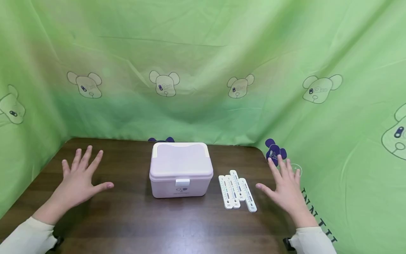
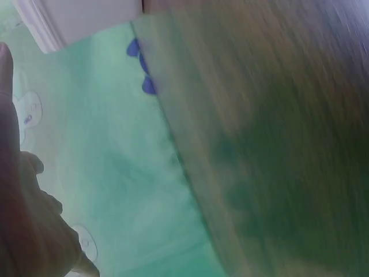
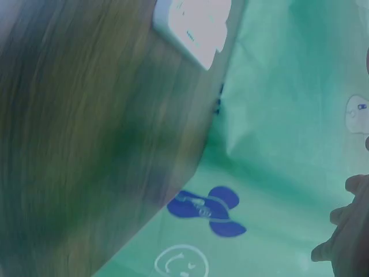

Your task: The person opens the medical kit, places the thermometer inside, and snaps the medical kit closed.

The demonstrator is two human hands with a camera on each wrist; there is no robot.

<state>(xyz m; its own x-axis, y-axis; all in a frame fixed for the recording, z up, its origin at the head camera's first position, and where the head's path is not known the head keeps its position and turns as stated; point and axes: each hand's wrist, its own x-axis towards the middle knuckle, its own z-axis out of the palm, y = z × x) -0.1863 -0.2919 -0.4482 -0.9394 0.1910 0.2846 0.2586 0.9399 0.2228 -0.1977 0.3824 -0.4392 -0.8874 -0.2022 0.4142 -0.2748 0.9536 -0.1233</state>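
A pale lilac lidded box [image 1: 181, 169] with a white front latch [image 1: 182, 182] stands closed on the brown table, between the two hands. To its right lie several slim white thermometers [image 1: 234, 190] with printed scales, side by side and slightly staggered. My left hand [image 1: 79, 180], fingers spread, hovers over the table's left side, well apart from the box. On the other side my right hand [image 1: 285, 187] is also spread, its thumb nearest the thermometers. Both hands hold nothing. The left wrist view catches a corner of the box [image 2: 92, 20]; the right wrist view, the thermometers' ends [image 3: 196, 26].
The brown wooden table [image 1: 177, 225] has rounded far corners. Green cloth [image 1: 203, 116] printed with bear heads hangs behind it and along both sides, close to the table's edges. Dark wrist straps [image 1: 288, 243] show below the white sleeves.
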